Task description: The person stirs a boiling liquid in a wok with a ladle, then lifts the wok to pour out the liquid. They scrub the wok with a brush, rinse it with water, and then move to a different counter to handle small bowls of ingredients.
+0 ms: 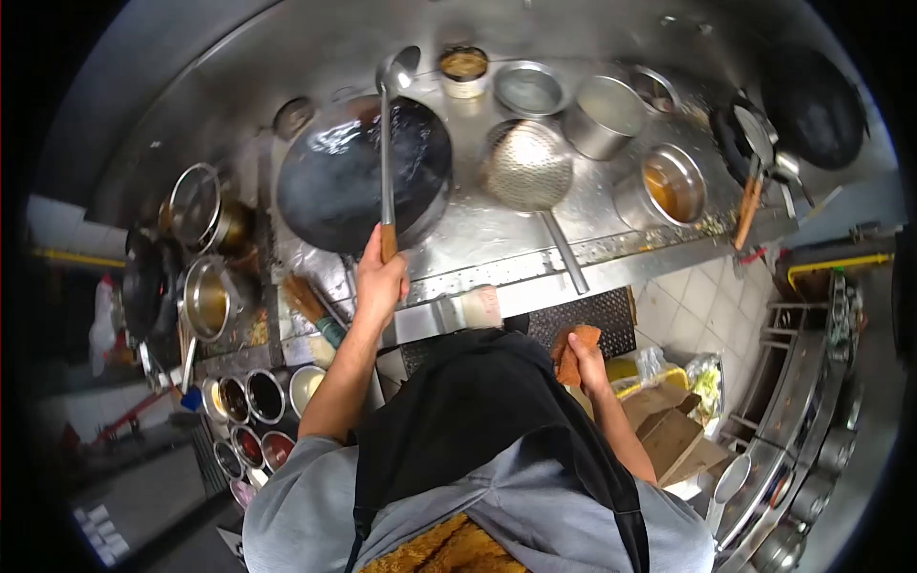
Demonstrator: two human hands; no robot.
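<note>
My left hand (381, 281) is wrapped round the wooden end of a long-handled metal ladle (387, 153). The ladle's shaft crosses over a large dark wok (330, 186) with shiny liquid in it, and its bowl lies past the wok's far rim. Low at my right side, my right hand (586, 365) is closed on an orange-brown cloth (570, 358). To the right of the wok, a perforated strainer (527, 167) rests on the metal stove top (468, 220), its handle pointing toward me.
Metal pots (604, 117) and a pot of amber liquid (659, 196) stand at the right. Sauce containers (265, 396) sit at the lower left beside a brush (310, 304). A cardboard box (669, 439) and a metal rack (783, 382) are at the lower right.
</note>
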